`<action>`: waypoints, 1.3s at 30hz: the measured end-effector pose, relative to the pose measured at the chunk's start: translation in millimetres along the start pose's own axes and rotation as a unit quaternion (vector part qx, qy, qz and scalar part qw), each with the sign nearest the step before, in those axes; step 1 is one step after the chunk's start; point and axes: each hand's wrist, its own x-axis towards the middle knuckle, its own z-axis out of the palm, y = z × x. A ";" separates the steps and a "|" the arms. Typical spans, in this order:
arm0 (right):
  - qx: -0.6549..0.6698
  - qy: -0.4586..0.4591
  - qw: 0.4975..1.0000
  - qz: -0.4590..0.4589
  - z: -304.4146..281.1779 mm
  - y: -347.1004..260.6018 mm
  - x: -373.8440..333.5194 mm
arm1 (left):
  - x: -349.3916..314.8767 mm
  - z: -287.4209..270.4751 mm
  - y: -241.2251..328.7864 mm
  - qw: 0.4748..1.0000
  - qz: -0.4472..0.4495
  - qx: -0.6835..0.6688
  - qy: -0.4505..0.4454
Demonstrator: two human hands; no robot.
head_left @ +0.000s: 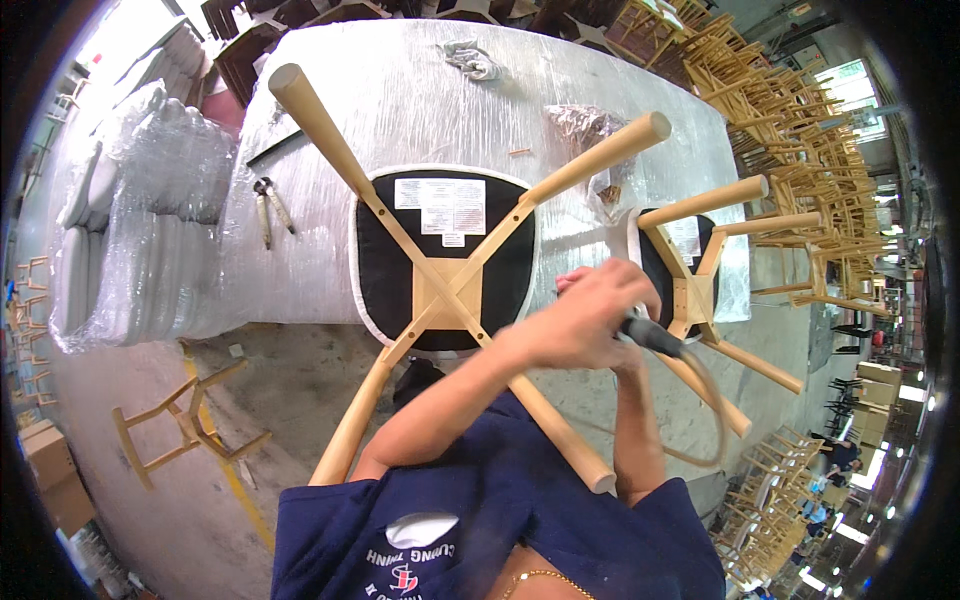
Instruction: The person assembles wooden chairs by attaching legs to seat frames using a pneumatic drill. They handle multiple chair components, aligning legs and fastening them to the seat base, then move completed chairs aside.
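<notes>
An upside-down chair (447,295) lies in front of me, its black seat underside showing, with crossed wooden rails and legs pointing outward. Just right of it my two hands meet. My left hand (590,312) is closed, its fingers curled; what they hold is hidden. Partly behind it, my right hand (626,352) is closed around a black corded tool (652,336), whose front end is covered by my hands. A brown cord (722,425) loops down from the tool. A second upturned chair (695,285) lies beside my hands on the right.
Plastic wrap covers the table (330,240). On it lie pincers (270,212), a bag of small parts (590,130) and a grey cloth (470,60). Wrapped cushions (150,230) stand at left. A wooden frame (190,425) lies on the floor. Stacked chair frames (800,130) fill the far right.
</notes>
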 end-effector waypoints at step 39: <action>0.099 0.088 0.991 0.017 81.3 78.7 184.7 | -78.2 10.5 -282.8 0.790 -0.415 0.437 0.114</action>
